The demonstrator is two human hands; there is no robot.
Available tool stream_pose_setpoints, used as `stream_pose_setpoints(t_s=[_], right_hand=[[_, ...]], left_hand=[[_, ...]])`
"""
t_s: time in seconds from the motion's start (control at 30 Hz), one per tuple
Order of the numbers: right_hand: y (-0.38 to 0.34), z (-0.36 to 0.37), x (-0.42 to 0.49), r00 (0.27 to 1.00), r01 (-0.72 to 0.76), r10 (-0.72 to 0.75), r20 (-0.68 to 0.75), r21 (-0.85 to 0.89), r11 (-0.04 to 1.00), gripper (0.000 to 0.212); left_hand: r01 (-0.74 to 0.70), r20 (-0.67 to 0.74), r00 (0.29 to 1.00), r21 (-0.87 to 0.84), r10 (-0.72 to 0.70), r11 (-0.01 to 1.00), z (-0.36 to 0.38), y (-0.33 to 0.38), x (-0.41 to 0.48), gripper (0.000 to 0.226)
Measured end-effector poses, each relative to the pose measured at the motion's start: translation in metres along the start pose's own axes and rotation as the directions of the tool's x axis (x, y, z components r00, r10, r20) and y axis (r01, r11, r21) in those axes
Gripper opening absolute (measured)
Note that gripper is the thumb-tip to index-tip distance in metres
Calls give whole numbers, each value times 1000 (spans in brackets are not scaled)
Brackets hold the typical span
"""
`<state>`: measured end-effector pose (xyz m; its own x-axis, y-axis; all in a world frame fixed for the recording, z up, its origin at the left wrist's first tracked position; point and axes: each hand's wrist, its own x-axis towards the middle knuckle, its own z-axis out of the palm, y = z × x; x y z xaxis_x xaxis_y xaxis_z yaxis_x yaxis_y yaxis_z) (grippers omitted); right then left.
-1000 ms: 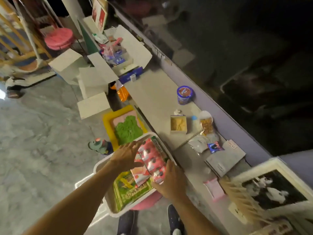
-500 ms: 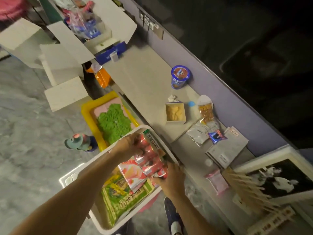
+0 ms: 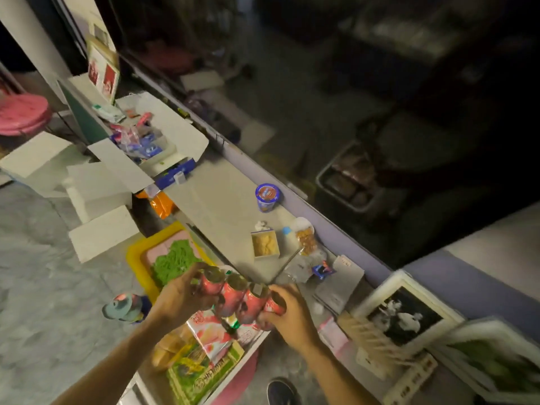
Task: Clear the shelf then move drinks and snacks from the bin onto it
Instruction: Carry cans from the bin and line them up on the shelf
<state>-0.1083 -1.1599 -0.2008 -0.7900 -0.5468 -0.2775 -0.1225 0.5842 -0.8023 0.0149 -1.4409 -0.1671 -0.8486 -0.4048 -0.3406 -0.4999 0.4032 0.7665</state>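
A joined row of several small red drink bottles (image 3: 238, 298) hangs above the white bin (image 3: 233, 368), held at both ends. My left hand (image 3: 182, 296) grips the far end and my right hand (image 3: 287, 312) grips the near end. Inside the bin lie a green snack pack (image 3: 198, 375), a pink-and-white snack bag (image 3: 211, 331) and a bread bag (image 3: 171, 347). The grey shelf (image 3: 210, 200) runs diagonally just right of the bin, along a dark window. On it stand a blue cup (image 3: 266, 197), a small open box (image 3: 264, 244) and a snack packet (image 3: 305, 239).
An open white carton (image 3: 163, 135) of packets sits at the shelf's far end. Papers (image 3: 340, 280), a pink packet (image 3: 333, 334) and framed pictures (image 3: 406, 315) crowd the near end. On the floor are a yellow tray with green stuff (image 3: 172, 260), white boxes (image 3: 102, 229) and a small toy (image 3: 125, 306).
Both hands have lifted the row of red bottles out of the bin and tipped it upright, toward the shelf. The view has swung upward.
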Motion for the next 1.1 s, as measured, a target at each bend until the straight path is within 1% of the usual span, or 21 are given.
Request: stream_pose_setpoints(t_s=[0.1,0.17,0.3,0.37,0.47,0.53,0.6,0.7,0.8,0.87,0.93,1.0,1.1], right_hand=[[-37,-50,-29,993,36,-30,-115,56,998,62],[-61,-86,-58,977,38,-30,-210,34,999,59],[-94,-161,-133,902,70,-61,-426,6,998,52],[-105,-197,-180,860,40,-31,-510,8,999,51],[-103,-244,-254,763,-5,-16,-646,-31,1000,57],[-98,-270,-309,723,-47,15,-691,-28,998,61],[-90,-293,-365,686,-91,47,-726,-21,996,57],[-74,-317,-453,623,-167,75,-779,-38,985,50],[-47,-331,-539,536,-238,106,-838,-30,971,57],[-20,-338,-595,499,-296,133,-856,-24,955,59],[14,-346,-649,474,-357,179,-862,-3,934,62],[39,-356,-698,465,-416,225,-856,13,909,61],[68,-368,-760,453,-494,291,-842,34,869,60]], left_hand=[[-126,17,992,-44,127,991,-14,60,-10,70],[-224,62,972,-41,227,974,-20,109,-18,66],[-387,147,909,-45,389,921,-12,203,-33,68],[-491,180,852,-51,491,870,3,253,-50,68],[-622,271,746,-44,608,782,37,320,-90,65],[-689,326,671,-57,666,722,66,355,-118,64],[-742,375,595,-84,711,665,98,384,-149,65],[-805,445,487,-106,752,584,156,419,-198,69],[-833,501,403,-144,766,533,225,444,-253,65],[-837,548,352,-179,759,518,275,457,-292,64],[-829,591,309,-216,745,515,325,465,-333,66],[-830,615,273,-238,740,504,370,470,-373,65],[-832,645,250,-239,723,500,432,470,-416,64]])
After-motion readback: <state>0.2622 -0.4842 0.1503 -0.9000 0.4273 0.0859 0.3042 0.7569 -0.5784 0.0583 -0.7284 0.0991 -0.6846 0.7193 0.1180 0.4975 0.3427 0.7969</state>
